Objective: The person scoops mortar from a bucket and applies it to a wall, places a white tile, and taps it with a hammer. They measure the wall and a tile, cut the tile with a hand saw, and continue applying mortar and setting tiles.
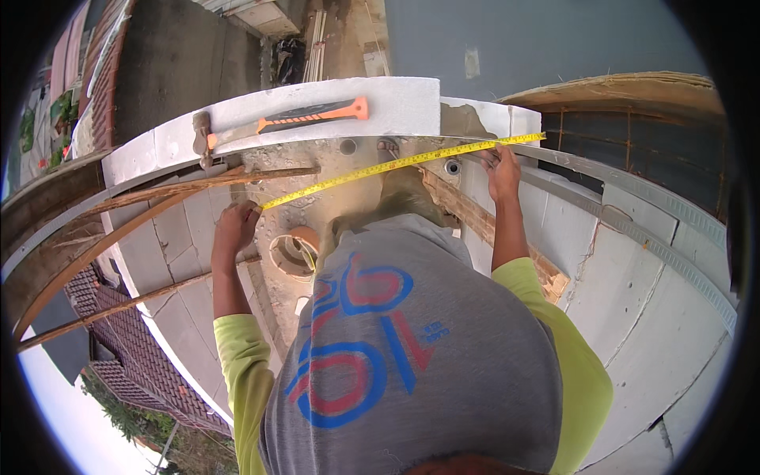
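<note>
The yellow tape (380, 168) spans the gap between both hands, in front of the white wall (404, 103). Its long axis runs crosswise, climbing from lower left to upper right. From the left hand (237, 227) it leads rightward and away from the body; its near end meets that grip, which is curled with fingertips pinching it. The right hand (502, 170), set farther forward, pinches the lower edge near the other end; a short stub points right past the fingers, by the wall's right end. On the wall, beyond the tape, lies a hammer (313, 115), head left, handle right, roughly along the tape. A bucket (275, 256) stands below, nearer the left hand.
</note>
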### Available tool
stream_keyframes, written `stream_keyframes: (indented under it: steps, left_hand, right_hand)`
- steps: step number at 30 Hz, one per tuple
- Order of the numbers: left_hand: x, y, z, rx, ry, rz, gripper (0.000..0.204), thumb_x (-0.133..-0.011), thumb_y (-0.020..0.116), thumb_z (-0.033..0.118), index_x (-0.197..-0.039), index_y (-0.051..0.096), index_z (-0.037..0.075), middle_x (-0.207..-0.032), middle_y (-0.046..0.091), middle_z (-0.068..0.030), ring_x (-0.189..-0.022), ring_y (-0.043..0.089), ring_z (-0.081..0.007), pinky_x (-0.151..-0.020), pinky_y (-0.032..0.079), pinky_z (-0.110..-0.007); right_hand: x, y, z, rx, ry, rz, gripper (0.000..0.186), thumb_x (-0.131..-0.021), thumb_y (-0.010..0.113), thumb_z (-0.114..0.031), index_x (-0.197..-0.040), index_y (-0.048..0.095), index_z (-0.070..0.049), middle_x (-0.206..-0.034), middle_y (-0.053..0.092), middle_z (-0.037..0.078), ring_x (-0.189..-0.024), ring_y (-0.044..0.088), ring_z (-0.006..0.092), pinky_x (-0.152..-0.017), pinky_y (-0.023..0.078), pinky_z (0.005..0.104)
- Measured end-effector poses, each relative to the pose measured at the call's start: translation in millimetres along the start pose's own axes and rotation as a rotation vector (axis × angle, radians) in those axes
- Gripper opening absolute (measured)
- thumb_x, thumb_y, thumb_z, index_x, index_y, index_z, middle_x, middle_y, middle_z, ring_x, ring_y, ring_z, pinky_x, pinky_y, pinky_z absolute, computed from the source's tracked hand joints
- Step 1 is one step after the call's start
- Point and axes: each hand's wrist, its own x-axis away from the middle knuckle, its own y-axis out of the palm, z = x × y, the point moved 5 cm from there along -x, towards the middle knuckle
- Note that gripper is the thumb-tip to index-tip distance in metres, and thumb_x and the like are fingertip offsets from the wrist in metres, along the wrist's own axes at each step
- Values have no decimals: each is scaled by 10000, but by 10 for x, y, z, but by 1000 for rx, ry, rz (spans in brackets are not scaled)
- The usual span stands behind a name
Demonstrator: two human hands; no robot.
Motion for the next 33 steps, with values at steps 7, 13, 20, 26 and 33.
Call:
stream_keyframes:
  steps: [7, 13, 20, 26, 33]
  left_hand:
    - [1305, 994, -623, 147, -177, -47, 326, -1040, 686, 388, -1237, 788, 149, -1109, 768, -177, -1120, 723, -412, -967, 576, -542]
    - [2617, 2881, -879, 498, -351, 150, 272, -1029, 613, 370, -1185, 786, 229, -1089, 775, -177, -1096, 742, -434, -926, 582, -579]
    - [4617, 5749, -683, 1221, -1311, 531, 347, -1039, 565, 374, -1189, 790, 158, -1224, 788, -188, -1147, 733, -437, -988, 573, -580]
    - [6091, 7631, 1528, 1629, -2167, 620, 454, -1014, 521, 351, -1288, 779, 97, -1366, 744, -228, -1293, 689, -458, -1110, 544, -546]
    - [5386, 7891, 3192, 1981, -2378, 587, 518, -1016, 496, 375, -1208, 781, -13, -1324, 728, -305, -1264, 689, -477, -1092, 550, -557]
  right_hand:
    - [1014, 453, 976, 276, 305, -399, 203, -1077, 683, -236, -1253, 666, -138, -1141, 730, 26, -1057, 676, 200, -931, 520, 436]
    - [1722, 1472, 1988, 1007, 205, -975, 325, -1079, 686, -228, -1351, 696, -49, -1205, 772, 93, -1088, 715, 207, -948, 532, 413]
    - [3281, 2546, 3282, 1776, -135, -1787, 503, -1135, 613, -354, -1475, 662, 14, -1308, 764, 122, -1237, 688, 223, -1116, 495, 381]
    - [4453, 2730, 4835, 2073, -43, -2139, 546, -1136, 591, -424, -1450, 685, 12, -1316, 764, 136, -1242, 691, 240, -1129, 492, 383]
    - [5536, 2520, 6370, 2196, 476, -1925, 606, -1137, 565, -507, -1421, 710, 9, -1325, 764, 154, -1247, 695, 260, -1145, 489, 386]
